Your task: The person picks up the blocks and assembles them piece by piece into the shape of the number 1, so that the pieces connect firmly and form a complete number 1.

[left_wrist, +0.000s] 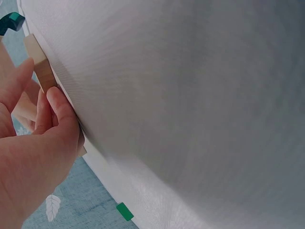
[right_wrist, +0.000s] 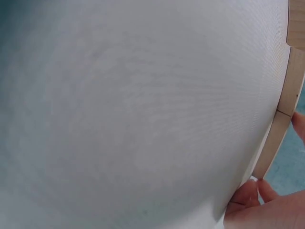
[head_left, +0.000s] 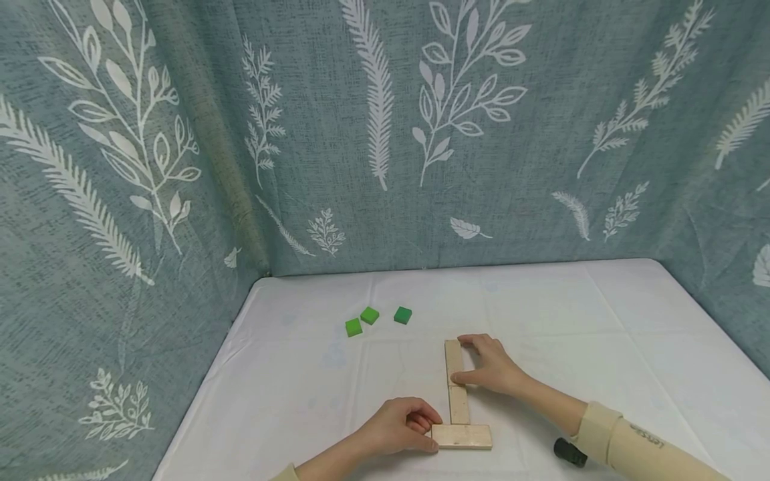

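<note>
Two wooden blocks lie end to end in a line running away from me, and a third wooden block lies crosswise at their near end. My left hand pinches the left end of this crosswise block between thumb and fingers; the left wrist view shows the grip on the block from the side. My right hand holds the far block of the line, a finger at its far end and the thumb near the joint. Between it and the crosswise block lies the middle block.
Two light green squares and a darker green square lie farther back on the white-covered table. A small dark cylinder lies beside the right sleeve. Patterned curtains enclose the table's back and sides.
</note>
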`<state>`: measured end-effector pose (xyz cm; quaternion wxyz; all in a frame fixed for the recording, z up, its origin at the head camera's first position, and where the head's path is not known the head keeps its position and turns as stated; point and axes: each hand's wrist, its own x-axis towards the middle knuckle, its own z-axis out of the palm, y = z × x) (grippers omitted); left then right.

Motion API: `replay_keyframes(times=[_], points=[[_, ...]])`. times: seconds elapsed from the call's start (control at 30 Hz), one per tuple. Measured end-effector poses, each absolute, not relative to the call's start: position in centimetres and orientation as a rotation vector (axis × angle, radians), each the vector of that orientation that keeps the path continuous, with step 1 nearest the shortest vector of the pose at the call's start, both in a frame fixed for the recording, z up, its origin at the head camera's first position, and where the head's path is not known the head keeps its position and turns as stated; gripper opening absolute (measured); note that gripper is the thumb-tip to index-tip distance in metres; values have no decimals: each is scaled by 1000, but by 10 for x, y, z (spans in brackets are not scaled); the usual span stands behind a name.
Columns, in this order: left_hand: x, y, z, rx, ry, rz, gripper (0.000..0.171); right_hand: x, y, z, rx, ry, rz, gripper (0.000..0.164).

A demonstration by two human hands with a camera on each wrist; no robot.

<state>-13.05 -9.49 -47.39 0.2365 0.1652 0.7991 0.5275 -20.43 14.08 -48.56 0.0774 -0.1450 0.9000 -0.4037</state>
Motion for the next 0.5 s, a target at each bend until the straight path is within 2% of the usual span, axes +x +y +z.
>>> replay_keyframes(times=[0.5], points=[[-131, -94, -475, 443, 2190, 1447, 26, -204, 142, -483, -445, 2679, -1215, 77]])
